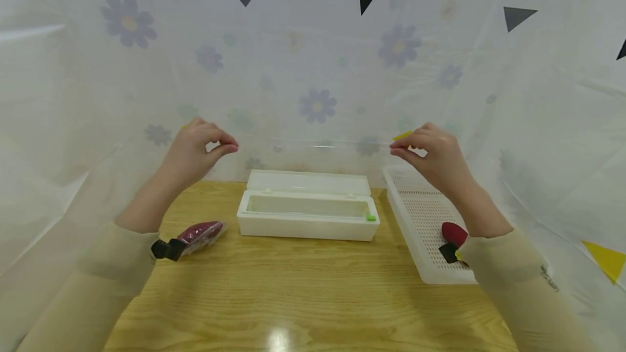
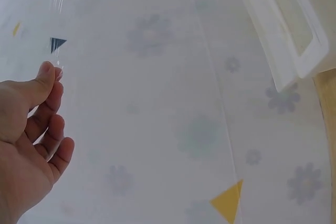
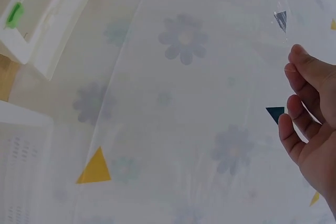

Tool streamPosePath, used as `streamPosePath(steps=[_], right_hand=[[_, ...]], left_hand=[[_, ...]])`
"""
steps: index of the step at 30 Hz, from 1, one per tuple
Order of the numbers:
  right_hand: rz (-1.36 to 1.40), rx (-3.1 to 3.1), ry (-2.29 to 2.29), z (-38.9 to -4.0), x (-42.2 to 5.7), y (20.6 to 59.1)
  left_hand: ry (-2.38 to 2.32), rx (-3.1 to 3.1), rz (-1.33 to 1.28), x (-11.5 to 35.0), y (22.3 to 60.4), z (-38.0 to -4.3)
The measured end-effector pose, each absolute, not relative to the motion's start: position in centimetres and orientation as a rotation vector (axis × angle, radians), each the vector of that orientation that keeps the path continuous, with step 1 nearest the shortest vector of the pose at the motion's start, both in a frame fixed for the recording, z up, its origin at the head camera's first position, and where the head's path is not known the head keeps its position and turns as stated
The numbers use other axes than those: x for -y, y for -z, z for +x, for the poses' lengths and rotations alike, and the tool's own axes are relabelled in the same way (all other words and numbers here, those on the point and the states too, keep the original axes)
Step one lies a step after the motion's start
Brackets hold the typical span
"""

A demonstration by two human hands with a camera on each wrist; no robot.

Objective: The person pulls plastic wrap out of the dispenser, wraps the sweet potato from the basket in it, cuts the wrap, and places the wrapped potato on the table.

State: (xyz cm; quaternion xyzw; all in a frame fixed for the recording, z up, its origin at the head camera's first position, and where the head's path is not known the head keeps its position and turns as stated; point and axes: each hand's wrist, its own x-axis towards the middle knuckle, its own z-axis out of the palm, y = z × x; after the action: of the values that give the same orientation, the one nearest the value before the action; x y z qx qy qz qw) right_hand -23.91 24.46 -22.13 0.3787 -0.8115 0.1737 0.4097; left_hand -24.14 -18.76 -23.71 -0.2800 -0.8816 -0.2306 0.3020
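Both hands are raised above the table at about the same height. My left hand (image 1: pixel 200 148) pinches one end of a clear sheet of cling film (image 1: pixel 323 146) between thumb and fingertips. At the other end, my right hand (image 1: pixel 430 151) pinches it the same way. The film stretches between them, showing mostly as a faint line and glints. Below and between the hands sits a white cling film dispenser box (image 1: pixel 308 228), its lid (image 1: pixel 308 182) raised at the back. A small green piece (image 1: pixel 370 218) is at its right front corner.
Left on the wooden table (image 1: pixel 293 292), a dark red, elongated item (image 1: pixel 202 232) lies wrapped in clear film. A white perforated basket (image 1: pixel 415 232) stands at right, with another red item (image 1: pixel 454 233) partly behind the right wrist. Patterned plastic sheeting (image 1: pixel 274 86) encloses the back and sides.
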Motion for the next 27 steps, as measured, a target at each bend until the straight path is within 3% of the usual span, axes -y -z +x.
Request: streamPosePath(steps=[27], right_hand=[[1.291, 2.125, -0.654, -18.1, -26.8, 24.3]], left_hand=[[0.569, 2.242, -1.056, 20.1, 25.6, -17.8]])
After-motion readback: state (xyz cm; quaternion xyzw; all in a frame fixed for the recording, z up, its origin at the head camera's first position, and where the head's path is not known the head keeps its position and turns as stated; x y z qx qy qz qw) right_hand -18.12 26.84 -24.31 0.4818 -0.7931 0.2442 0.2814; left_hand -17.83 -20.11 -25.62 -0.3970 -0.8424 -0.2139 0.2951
